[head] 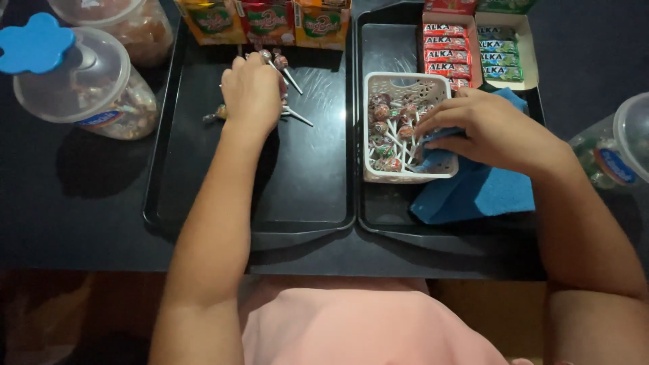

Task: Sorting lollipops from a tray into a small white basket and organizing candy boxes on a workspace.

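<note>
Head view, looking down: nearest me, under my right wrist, a crumpled blue cloth (481, 191) lies on the right-hand black plastic tray (378, 215), its top edge tucked beneath my fingers. My right hand (485, 130) rests on that cloth with the fingers curled loosely and the fingertips reaching over the rim of the white perforated plastic basket (373, 86), touching the wrapped lollipops with white sticks (391, 133) heaped inside it. Whether those fingertips have pinched a stick I cannot tell.

To the left of that hand, across the seam where the two trays meet, my left hand (251, 91) sits on the left-hand black plastic tray (297, 182), closed around a small bunch of loose lollipops (282, 69); their heads and sticks poke out past my fingers towards the right, and one more peeps out on the left of my palm.

Just beyond my left hand stands a row of colourful cardboard sweet boxes (265, 21). Beyond my right hand, an open cardboard display box of red and green wrapped candy bars (473, 49) sits at the far end of the tray.

Well off to the left of my left hand are clear plastic jars of sweets (94, 91), one beside a blue flower-shaped lid (32, 42).
</note>
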